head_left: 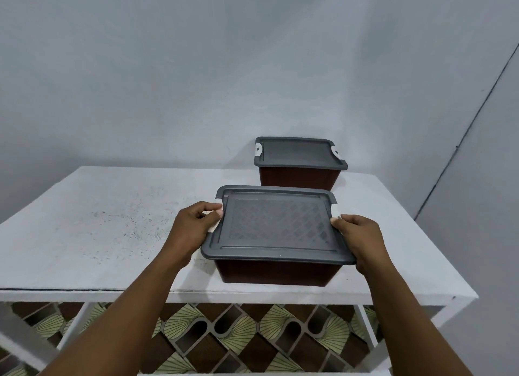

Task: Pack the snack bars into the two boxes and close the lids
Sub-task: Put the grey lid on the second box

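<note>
The left hand (193, 227) pinched the white clip (214, 227) at the left edge of the grey lid (275, 227) and the right hand (362, 241) gripped its right edge, the lid lying on the near box (275, 273) toward the front of the white table (112, 221), with the far box (297, 176), also lidded, just behind.

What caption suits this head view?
Left hand and right hand clasp the grey plastic lid on the near brown plastic box.
</note>
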